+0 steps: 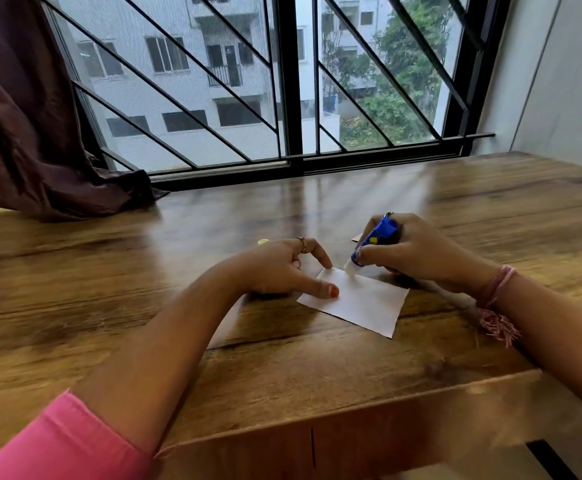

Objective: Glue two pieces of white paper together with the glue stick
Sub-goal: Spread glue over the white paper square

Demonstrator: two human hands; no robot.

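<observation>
The right hand [417, 252] is curled round the glue stick [372, 242], gripped near its blue barrel; the stick is tilted, its white tip down and touching the far edge of the white paper [355, 301]; its long axis slopes from the hand down toward the paper's far-left corner. The left hand [282, 268] is loosely spread, forefinger and thumb pressed on the paper's left edge, nothing grasped. A second sheet is partly seen beyond the paper, behind the right hand; the next stroke is judged to run across the paper's face.
</observation>
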